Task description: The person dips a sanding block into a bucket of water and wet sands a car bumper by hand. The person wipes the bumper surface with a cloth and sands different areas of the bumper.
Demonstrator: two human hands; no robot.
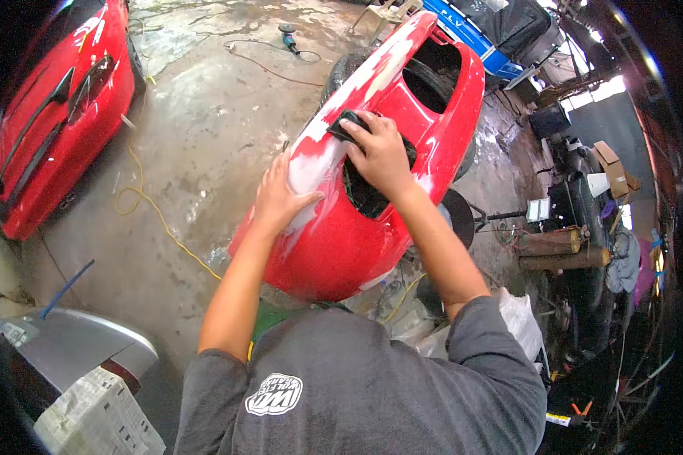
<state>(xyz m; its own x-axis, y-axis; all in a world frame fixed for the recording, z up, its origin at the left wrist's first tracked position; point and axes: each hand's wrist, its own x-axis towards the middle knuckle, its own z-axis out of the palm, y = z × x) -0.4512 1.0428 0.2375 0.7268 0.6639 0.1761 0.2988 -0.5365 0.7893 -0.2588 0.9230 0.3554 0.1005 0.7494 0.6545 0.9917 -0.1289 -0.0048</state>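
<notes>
R hand (381, 155): fingers closed over a black block (344, 127), thumb toward the near side. Block bears on the pale, worn-looking strip of the red body panel (319, 262), L of the panel's middle opening. Wrist is over the opening's edge.

L hand (281, 193): laid on the same panel at its L edge, nearer the wearer; fingers slightly apart, thumb spread toward the R. It grips no separate item. Hands are apart, w/ the pale surface btwn them.

Panel pos.: ctr. of view, running from near the wearer up & to the R. Surface: red, w/ irregular white & pink areas along the L side; several lg. openings. A black tire (344, 71) is partly hidden by the panel's far L side; another tire shows thru the far opening.

Surroundings: 2nd red panel (38, 163) w/ black trim, far L, well apart from the hands. Power tool (289, 39) w/ cord on the concrete floor (193, 144), beyond the hands. Yellow cord (158, 210) runs across the floor btwn the two red panels. Silver-grey panel (76, 350) at lower L, next to a paper-covered item (102, 417). Blue vehicle part (474, 47) at top R. On the R: rectangular lamp (538, 210), two cylinders (550, 242) lying side by side, & an open cardboard box (613, 170).
</notes>
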